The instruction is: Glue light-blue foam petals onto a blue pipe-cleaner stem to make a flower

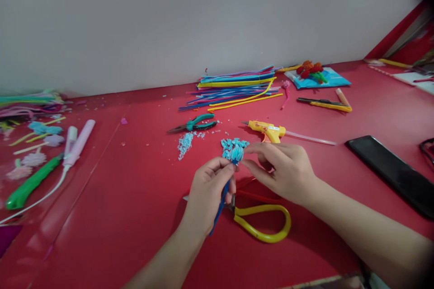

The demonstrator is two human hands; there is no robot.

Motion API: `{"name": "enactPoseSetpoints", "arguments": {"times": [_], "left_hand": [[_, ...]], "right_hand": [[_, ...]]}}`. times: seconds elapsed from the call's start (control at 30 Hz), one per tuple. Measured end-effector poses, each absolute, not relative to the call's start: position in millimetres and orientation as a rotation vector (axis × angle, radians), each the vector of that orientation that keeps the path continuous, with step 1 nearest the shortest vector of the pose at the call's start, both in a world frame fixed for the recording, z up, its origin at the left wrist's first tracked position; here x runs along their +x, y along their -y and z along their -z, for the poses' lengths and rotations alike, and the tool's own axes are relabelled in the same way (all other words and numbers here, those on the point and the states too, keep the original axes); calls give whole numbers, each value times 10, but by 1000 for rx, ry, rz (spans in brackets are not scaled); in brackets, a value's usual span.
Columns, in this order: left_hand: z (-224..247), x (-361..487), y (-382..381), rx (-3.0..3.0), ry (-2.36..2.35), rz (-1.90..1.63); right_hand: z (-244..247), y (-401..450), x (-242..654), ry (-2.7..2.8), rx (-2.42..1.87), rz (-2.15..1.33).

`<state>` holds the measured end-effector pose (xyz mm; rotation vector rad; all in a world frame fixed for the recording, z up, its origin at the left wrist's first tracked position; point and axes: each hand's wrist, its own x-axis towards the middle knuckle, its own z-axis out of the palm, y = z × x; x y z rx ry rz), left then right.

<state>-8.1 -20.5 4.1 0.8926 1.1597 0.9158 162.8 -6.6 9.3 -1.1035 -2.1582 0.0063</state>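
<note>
Our left hand (212, 183) pinches a dark-blue fuzzy wire stem (221, 207) between thumb and fingers, just below the rounded light-blue fuzzy flower head (237, 153) at its top; the rest of the stem slants down past the palm, above the glossy red tabletop (135, 221). Our right hand (288, 169) is beside the flower head, thumb and forefinger parted; whether their tips touch it, we cannot tell. Below our hands lie metal scissors with a yellow loop handle (288, 221), partly hidden by our left hand. Just behind the flower head we see a small heap of light-blue fuzzy pieces (230, 144). Farther out are teal-and-black long-nosed pliers (200, 123) near pale-blue fluffy trimmings (185, 144), a yellow plastic glue gun (271, 130) with a clear stick, and, to our right, a black rectangular phone (389, 174). Many-coloured fuzzy stems (233, 85) lie near the grey wall (169, 22).
</note>
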Motion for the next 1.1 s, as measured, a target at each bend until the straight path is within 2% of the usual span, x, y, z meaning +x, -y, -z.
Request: {"name": "enactPoseSetpoints", "arguments": {"times": [0.2,1.1], "left_hand": [[-50,-71,212,902,-1167,-921],[-33,-70,211,920,-1171,-915]], "right_hand": [[-31,66,1583,2168,-1112,97],[-29,97,1519,2116,-1170,2]]}}
